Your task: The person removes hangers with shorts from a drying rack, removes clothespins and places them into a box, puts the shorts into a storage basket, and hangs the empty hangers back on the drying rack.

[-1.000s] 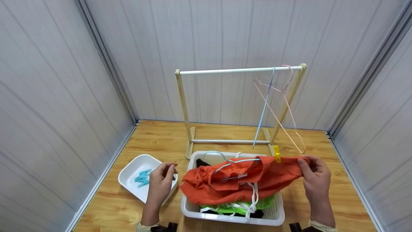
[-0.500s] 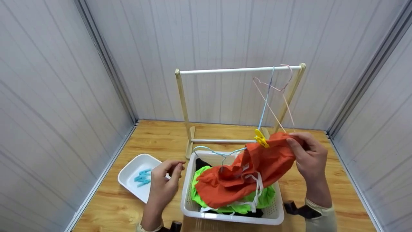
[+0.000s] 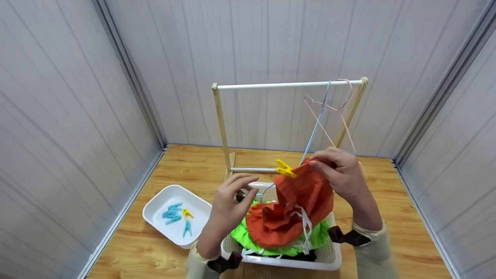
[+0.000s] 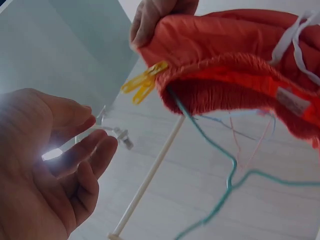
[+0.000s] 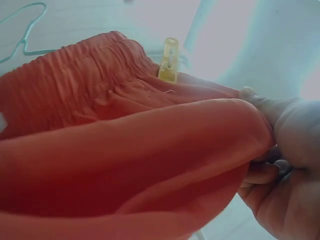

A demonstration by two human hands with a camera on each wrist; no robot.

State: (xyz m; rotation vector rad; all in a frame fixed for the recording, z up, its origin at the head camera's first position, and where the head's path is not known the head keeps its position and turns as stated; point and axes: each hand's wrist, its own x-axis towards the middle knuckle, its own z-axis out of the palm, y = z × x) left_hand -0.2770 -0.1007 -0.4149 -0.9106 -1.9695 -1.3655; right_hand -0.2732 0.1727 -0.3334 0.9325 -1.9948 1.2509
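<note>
My right hand [image 3: 343, 174] pinches the edge of orange drawstring shorts [image 3: 310, 190], lifting that side above the white basket [image 3: 281, 264]. A yellow clothespin [image 3: 286, 169] is clipped at the elastic waistband. In the left wrist view a teal wire hanger [image 4: 231, 185] runs into the waist opening near this clothespin; its far end is out of frame. My left hand [image 3: 232, 203] hovers left of the shorts by the hanger, fingers loosely bent with nothing between them. White drawstrings [image 3: 304, 221] dangle from the waistband's front.
Bright green clothing [image 3: 242, 234] and something black lie in the basket under the shorts. Left of it, a white tray [image 3: 155, 224] holds blue clothespins [image 3: 173, 213] and a yellow one [image 3: 187, 213]. Behind stands a rack [image 3: 271, 86] with a blue hanger [image 3: 316, 130] and a pink hanger [image 3: 350, 133].
My right hand has moved left and up, carrying the clipped side of the shorts with it. My left hand has moved right toward the hanger, uncovering more clothespins in the tray.
</note>
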